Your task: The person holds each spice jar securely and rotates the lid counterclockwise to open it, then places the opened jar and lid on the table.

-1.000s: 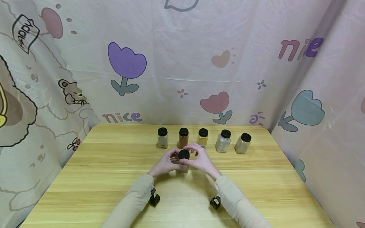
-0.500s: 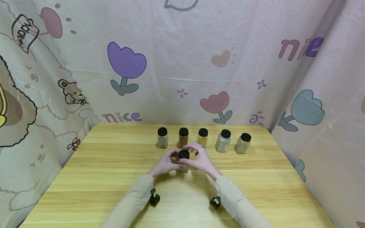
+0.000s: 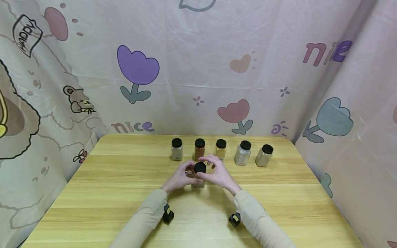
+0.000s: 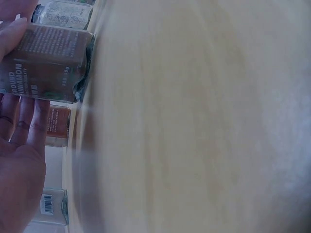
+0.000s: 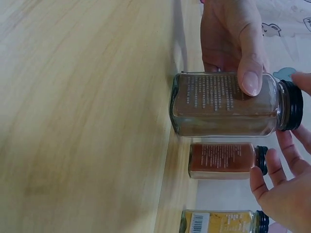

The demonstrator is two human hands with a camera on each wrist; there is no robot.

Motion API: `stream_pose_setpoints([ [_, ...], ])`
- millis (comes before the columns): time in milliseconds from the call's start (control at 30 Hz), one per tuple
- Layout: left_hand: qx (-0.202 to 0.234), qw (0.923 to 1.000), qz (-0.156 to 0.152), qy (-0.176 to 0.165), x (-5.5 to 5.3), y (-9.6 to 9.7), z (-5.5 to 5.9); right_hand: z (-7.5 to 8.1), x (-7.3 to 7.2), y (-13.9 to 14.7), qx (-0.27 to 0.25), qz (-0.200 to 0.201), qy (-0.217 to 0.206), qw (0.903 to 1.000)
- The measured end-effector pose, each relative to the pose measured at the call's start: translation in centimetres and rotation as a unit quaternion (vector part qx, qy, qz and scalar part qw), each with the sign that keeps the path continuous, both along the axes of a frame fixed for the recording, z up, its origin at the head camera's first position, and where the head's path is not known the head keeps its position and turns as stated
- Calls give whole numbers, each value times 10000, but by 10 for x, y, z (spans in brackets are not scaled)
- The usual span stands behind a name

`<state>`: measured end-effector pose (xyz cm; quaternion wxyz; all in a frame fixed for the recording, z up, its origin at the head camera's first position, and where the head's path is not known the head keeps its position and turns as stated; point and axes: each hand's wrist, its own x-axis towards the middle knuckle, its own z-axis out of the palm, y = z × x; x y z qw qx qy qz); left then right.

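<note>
Black-lidded jar, gripped by both hands, stands well inside the table edges.

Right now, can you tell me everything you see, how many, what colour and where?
Table: one, light wood, in the middle of the view
Brown jar: one, brown, at mid-table
Its lid: one, black, on that jar
Pale grey jar: one, pale grey, back row, leftmost
Red-brown jar: one, red-brown, second in that row
Yellow jar: one, yellow, third
White jar: one, white, fourth
Beige jar: one, beige, rightmost
Back-row lids: five, black, one per jar
Printed backdrop: count unclear, pale, behind and beside the table
Wrist cameras: two, black, below the hands
Sleeves: two, cream, reaching in from the front
Left hand: one, bare, around the brown jar
Right hand: one, bare, fingers at its lid
</note>
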<state>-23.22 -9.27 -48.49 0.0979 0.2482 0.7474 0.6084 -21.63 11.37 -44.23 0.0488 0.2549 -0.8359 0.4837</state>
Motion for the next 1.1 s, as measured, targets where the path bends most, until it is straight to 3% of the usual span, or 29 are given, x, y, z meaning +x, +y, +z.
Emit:
stream_pose_setpoints([
  [300,2,10000,-11,52,-1,1,1,2,-1,0,12,-224,-204,9995],
  [667,72,9999,-44,-70,-1,1,0,1,0,1,70,19,-50,10000],
  [1100,79,10000,-25,37,-2,1,-1,3,0,-2,35,-233,-110,9997],
])
